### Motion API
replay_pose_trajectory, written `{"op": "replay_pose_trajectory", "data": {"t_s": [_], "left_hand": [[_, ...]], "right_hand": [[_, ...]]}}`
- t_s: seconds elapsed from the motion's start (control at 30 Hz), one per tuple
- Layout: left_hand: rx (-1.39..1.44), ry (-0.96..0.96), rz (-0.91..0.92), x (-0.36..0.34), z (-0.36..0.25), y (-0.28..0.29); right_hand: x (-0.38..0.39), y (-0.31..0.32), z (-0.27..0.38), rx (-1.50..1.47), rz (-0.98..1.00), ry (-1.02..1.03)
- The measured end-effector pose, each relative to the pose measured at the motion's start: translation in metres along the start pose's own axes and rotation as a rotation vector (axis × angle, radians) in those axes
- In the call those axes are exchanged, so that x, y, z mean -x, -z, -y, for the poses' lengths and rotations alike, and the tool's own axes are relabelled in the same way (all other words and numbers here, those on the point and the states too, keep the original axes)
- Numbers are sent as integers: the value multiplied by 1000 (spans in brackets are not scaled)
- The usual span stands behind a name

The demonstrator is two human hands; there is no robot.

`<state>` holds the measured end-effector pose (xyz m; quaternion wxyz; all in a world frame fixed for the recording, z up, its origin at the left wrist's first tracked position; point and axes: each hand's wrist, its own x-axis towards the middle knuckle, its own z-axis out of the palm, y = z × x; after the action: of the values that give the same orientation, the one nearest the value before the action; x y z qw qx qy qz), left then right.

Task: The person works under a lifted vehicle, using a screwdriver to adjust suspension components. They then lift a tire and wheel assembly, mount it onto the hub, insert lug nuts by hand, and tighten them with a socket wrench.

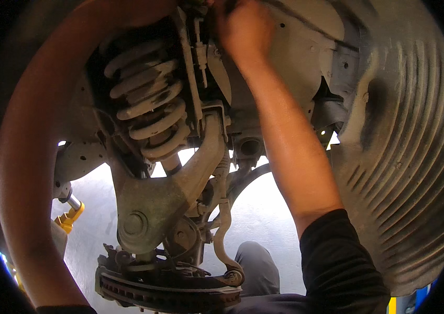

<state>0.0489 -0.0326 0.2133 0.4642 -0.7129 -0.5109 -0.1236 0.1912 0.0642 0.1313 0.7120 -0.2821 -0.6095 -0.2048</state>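
Note:
Both my arms reach up into a vehicle's wheel well. My right hand [247, 31] is at the top edge of the view, its fingers curled in beside a thin threaded rod [201, 55]; what lies in them is hidden. My left hand [146, 11] reaches in at the top left, above the coil spring [160, 124]. Its fingers are dark and partly cut off by the edge. Below the spring sits a dusty metal control arm [154, 196], with a brake disc [172, 295] lying roughly level beneath it.
A ribbed wheel-well liner [405, 157] curves down the right side. A curved metal link [223, 225] runs down to the disc. At left stands a yellow bracket [70, 215] with a silver post. My grey-trousered knee [257, 267] shows below.

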Motion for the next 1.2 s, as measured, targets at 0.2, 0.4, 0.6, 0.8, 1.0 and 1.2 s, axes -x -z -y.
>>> {"op": "replay_pose_trajectory", "data": {"t_s": [0.2,0.4,0.6,0.8,1.0,1.2], "left_hand": [[24,-18,-32,3,1,-3],[26,-51,-82,9,0,-7],[32,253,240,-9,-3,2],[-22,13,-165,9,-10,-5],[-99,297,412,-21,-19,23],[160,32,-118,3,16,-10]], "right_hand": [[-2,-7,-1,89,27,-96],[-3,-6,-2,139,-67,0],[-6,-7,-6,109,57,22],[7,-21,-7,84,64,36],[10,-32,-11,50,-32,252],[-13,-20,-20,286,110,381]]}}
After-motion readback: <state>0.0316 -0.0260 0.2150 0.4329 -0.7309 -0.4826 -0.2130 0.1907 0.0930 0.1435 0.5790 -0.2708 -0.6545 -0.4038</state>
